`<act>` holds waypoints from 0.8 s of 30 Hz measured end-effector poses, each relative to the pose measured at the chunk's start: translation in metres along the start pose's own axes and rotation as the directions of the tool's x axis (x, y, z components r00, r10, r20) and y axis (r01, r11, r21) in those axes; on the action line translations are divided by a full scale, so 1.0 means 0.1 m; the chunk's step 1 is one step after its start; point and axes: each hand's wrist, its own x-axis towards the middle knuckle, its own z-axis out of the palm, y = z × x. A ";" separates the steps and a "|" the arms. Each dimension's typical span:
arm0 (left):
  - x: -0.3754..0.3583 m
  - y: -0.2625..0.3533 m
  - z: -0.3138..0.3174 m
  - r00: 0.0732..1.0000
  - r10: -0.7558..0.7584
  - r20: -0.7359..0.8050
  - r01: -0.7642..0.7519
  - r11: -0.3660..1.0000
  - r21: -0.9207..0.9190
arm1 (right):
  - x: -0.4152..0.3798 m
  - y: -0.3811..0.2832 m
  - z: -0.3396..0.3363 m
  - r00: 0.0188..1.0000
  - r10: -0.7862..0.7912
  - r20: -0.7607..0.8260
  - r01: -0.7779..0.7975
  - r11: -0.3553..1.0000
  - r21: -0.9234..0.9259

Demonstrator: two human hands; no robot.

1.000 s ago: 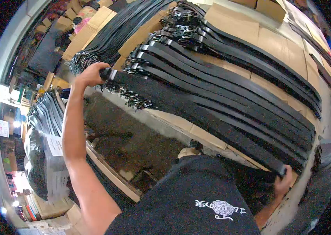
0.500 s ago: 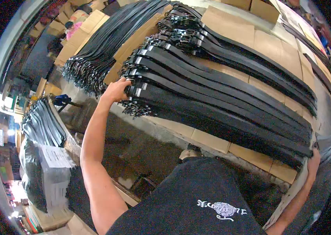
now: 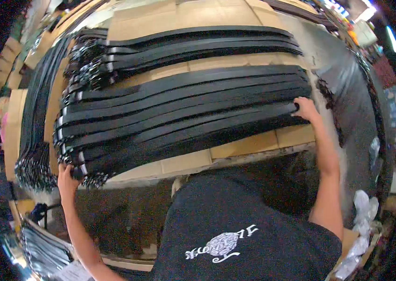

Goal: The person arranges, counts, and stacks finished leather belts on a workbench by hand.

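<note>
Long black belts with metal buckles (image 3: 184, 100) lie side by side in a wide stack on cardboard. My left hand (image 3: 68, 177) is closed around the buckle end of the belts at the stack's near left corner. At the right end, my right hand (image 3: 305, 109) has its fingers curled over the tip of a belt near the front. A smaller stack of black belts (image 3: 207, 42) lies behind, parallel to the first. The buckles beneath my left fingers are partly hidden.
Another pile of dark belts (image 3: 38, 117) hangs or lies at the left. Cardboard (image 3: 235, 148) lines the near table edge. Grey plastic sheeting (image 3: 343, 70) covers the right side. Crumpled clear plastic (image 3: 362, 225) is at the lower right, and more belts (image 3: 43, 248) are at the lower left.
The view has turned, so the belts now run nearly across it. My right hand shows more fully, on a belt's tip. My left hand is now at the near corner of the buckle end.
</note>
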 end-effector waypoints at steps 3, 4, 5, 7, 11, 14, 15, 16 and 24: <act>-0.09 -0.12 0.17 0.997 -0.037 -0.073 0.032 0.997 -0.070 | 0.07 0.23 0.32 0.999 0.008 -0.031 -0.009 1.000 -0.021; -0.10 -0.10 0.18 0.994 -0.031 -0.108 0.018 0.992 -0.121 | 0.08 0.26 0.27 1.000 0.013 -0.024 -0.013 1.000 -0.013; -0.10 -0.11 0.23 0.992 -0.059 -0.109 0.046 0.992 -0.121 | 0.09 0.23 0.20 1.000 0.015 -0.013 -0.015 1.000 -0.002; -0.07 -0.14 0.28 0.984 -0.129 -0.120 0.116 0.987 -0.113 | 0.07 0.25 0.16 1.000 0.026 -0.012 -0.026 1.000 -0.007; -0.10 0.10 0.15 0.976 -0.119 -0.183 0.151 0.974 0.169 | 0.03 0.25 0.12 0.999 0.044 -0.020 -0.045 0.997 -0.060; -0.06 0.05 0.16 0.979 -0.190 -0.069 0.199 0.967 0.161 | 0.00 0.20 0.09 0.997 0.077 0.005 -0.077 0.996 -0.034; -0.06 0.07 0.15 0.978 -0.201 -0.064 0.208 0.968 0.140 | -0.01 0.19 0.10 0.996 0.088 0.018 -0.088 0.996 -0.015; -0.08 -0.13 0.33 0.959 -0.183 -0.216 0.211 0.971 0.114 | -0.02 0.22 0.14 0.999 0.048 -0.006 -0.048 0.999 0.016; 0.10 0.06 0.05 0.984 -0.124 -0.126 0.161 0.924 0.347 | 0.04 0.11 0.09 0.988 0.083 0.131 -0.091 0.994 0.056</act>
